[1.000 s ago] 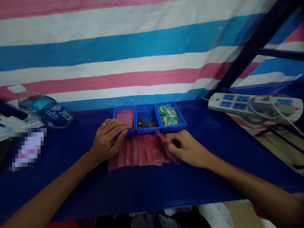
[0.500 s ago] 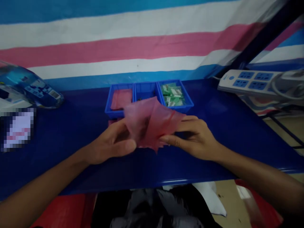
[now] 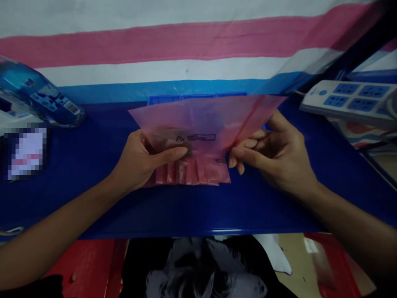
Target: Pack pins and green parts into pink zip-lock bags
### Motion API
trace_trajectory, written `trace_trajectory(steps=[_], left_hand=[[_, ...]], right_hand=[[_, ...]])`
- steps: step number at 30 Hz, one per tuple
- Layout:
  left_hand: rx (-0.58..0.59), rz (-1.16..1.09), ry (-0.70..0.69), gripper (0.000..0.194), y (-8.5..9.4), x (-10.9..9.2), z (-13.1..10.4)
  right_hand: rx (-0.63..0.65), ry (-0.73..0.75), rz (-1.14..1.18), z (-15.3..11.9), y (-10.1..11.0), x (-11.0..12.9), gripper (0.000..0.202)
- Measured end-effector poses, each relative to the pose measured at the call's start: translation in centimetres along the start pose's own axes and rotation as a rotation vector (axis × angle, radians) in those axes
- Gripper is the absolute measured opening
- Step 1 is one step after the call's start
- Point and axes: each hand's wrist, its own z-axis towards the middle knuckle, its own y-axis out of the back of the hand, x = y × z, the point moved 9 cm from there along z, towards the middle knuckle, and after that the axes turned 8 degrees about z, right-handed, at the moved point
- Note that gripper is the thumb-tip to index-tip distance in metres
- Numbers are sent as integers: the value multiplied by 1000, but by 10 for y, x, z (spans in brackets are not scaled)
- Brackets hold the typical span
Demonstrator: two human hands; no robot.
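Observation:
A translucent pink plastic bag [image 3: 201, 120] is spread out between my hands, tilted, with dark printed marks and a red line near its right end. My left hand [image 3: 139, 159] grips the bag's left side, thumb on the front. At the right end, my right hand [image 3: 276, 153] has its thumb and fingertips pinched at the lower edge by the red line. Beneath it, several pink packets [image 3: 189, 171] lie in an overlapping row on the blue table. Behind the bag, the blue divided tray [image 3: 164, 99] is mostly hidden, its contents out of sight.
On the left lies a blue printed plastic package [image 3: 46, 97], beside a blurred-out patch [image 3: 26, 153]. A white power strip [image 3: 350, 97] sits at the right by a dark post. The blue table's front edge [image 3: 217, 231] runs just before my lap, and red stools [image 3: 83, 269] stand below.
The pink bag has gone from folded and bunched to spread wide. My right hand has moved right, away from my left. The view has shifted slightly downward.

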Motion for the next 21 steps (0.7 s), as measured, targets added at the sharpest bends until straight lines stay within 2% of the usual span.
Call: trace_trajectory(steps=[3,7,12,17,21], left_hand=[[-97,92,-42,24,7,-4,-3],[-148,-8,-40,19,10,-2,-1],[-224,-136,-103,21,19,-4,4],[-229,-64,-156,17,23,-7,7],[-252,22,-229,14,28,-15,7]], right_hand=[[-55,31,-92,-2,1,3,31],[-102,37,-155,-2,8,0,11],[-217,104,-170,-2,21,8,8],[-276,188,-182,-3,26,17,7],[-258,246,-186,-4,22,22,6]])
